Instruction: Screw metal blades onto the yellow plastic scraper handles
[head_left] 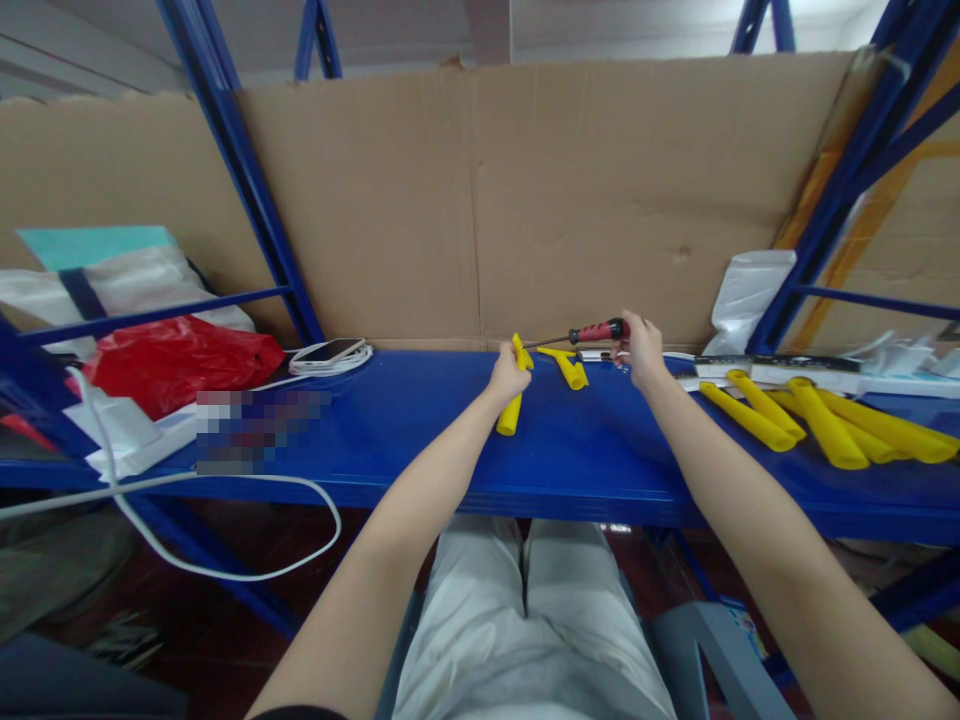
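One screwdriver and two yellow pieces are showing at one blue desk; at least five yellow tubes are lying at the right, overlapping beyond exact count; one phone and one red bag are resting at the left.

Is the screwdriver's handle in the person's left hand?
No, the right hand grips the screwdriver by its handle, while the left hand holds a yellow tube.
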